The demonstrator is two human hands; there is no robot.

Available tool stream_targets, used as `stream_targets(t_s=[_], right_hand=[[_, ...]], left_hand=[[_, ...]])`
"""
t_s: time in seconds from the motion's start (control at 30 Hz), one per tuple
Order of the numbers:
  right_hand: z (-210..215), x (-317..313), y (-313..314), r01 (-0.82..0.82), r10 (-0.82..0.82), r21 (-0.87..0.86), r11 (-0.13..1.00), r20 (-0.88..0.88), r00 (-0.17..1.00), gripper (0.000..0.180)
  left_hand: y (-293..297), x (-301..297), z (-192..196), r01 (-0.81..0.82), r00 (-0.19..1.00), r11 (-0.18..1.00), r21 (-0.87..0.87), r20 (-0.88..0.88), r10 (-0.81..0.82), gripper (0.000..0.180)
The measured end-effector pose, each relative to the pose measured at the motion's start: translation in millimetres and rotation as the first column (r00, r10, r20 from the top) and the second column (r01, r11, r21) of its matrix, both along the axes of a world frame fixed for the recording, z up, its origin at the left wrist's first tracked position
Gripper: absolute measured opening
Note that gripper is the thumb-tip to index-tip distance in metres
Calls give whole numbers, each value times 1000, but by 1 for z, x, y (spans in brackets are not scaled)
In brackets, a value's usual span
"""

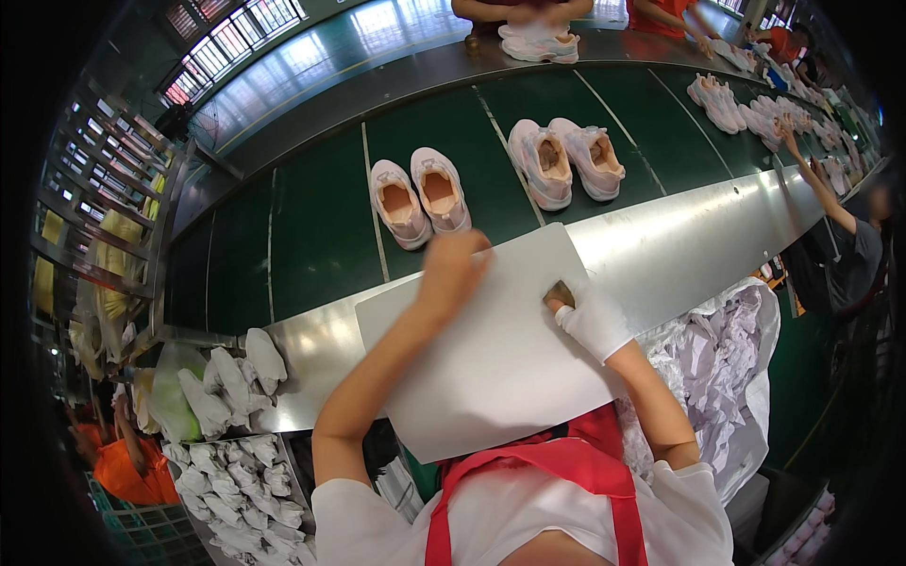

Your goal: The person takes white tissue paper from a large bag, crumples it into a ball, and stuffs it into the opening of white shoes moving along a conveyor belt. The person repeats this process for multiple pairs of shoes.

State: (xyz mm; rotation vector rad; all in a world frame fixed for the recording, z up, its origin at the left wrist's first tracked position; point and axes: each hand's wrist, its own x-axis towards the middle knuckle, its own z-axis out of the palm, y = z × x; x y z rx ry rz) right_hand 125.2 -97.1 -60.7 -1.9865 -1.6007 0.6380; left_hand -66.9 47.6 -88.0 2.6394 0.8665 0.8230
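Observation:
A broad white sheet lies in front of me, overlapping the metal ledge of the belt. My left hand is above its far edge, smeared by motion, close to the heel of a pale pink sneaker. That shoe's mate stands beside it on the green belt. My right hand, in a white fingerless glove, is over the sheet's right part. Its fingers are closed around a small brown piece whose kind I cannot make out.
Another pair of sneakers stands farther right on the belt. Wrapped white bundles and a crate of paper wads are at left. A bag of crumpled paper sits at right. Co-workers handle shoes across the belt.

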Motion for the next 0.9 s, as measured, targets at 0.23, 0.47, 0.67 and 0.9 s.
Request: stream_targets(t_s=[0.23, 0.47, 0.67, 0.9], right_hand=[[-1, 5, 1, 62, -72, 66, 996, 162, 984, 16], [-5, 7, -33, -62, 49, -99, 993, -129, 990, 27], [-18, 26, -1, 7, -5, 51, 999, -38, 999, 30], [31, 26, -74, -169, 172, 132, 977, -14, 985, 30]], left_hand=[[-79, 10, -23, 194, 978, 979, -58, 95, -188, 29], [-92, 19, -18, 301, 953, 921, 246, -109, -283, 17], [-88, 16, 10, 343, 939, 939, -16, 40, -342, 8], [-84, 7, 35, 222, 974, 814, -537, 164, -157, 21]])
